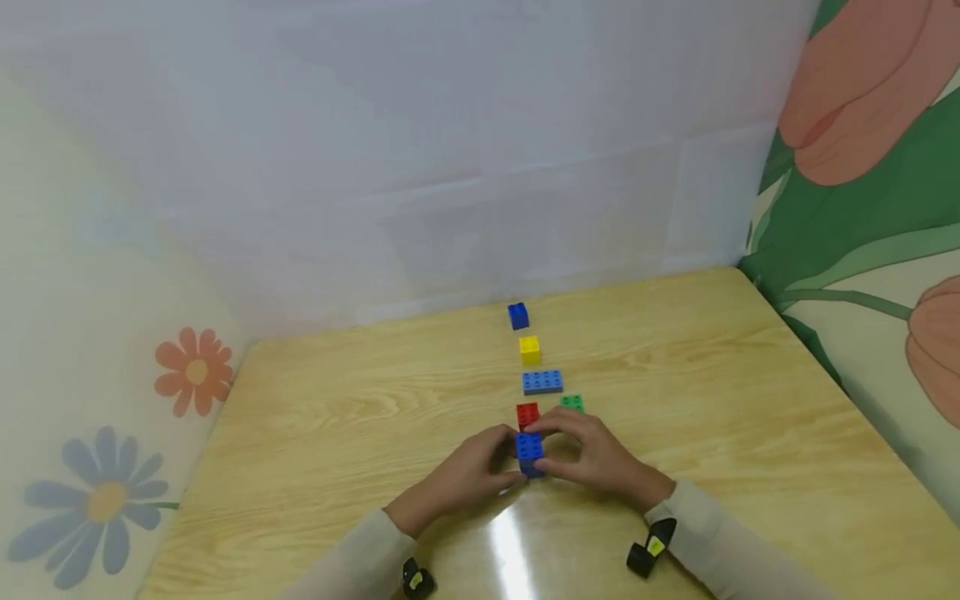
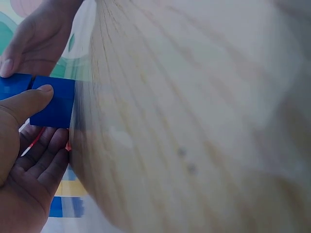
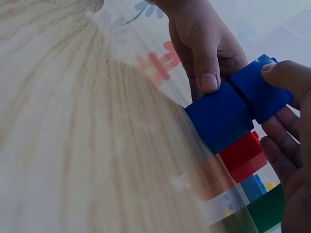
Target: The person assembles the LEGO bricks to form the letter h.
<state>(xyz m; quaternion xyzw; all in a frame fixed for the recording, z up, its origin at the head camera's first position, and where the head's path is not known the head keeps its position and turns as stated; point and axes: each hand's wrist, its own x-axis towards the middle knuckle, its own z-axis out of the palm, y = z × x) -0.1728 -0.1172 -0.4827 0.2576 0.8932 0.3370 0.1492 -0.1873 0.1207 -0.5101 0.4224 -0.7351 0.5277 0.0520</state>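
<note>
Two blue toy bricks are stacked one above the other on the table in front of me. My left hand (image 1: 472,467) holds the lower blue brick (image 3: 221,116), its thumb laid on one side in the left wrist view. With thumb and fingers, my right hand (image 1: 596,454) grips the upper blue brick (image 1: 528,446). In the right wrist view the upper brick sits slightly tilted, and a dark seam shows between the two. Just behind them stands a red brick (image 1: 527,414), and a green brick (image 1: 572,402) is partly hidden by my right hand.
Beyond the red brick, a light blue long brick (image 1: 542,382), a yellow brick (image 1: 529,350) and another dark blue brick (image 1: 518,316) stand in a rough line toward the back edge. White cloth hangs behind the wooden table (image 1: 337,433); flower-patterned panels flank it.
</note>
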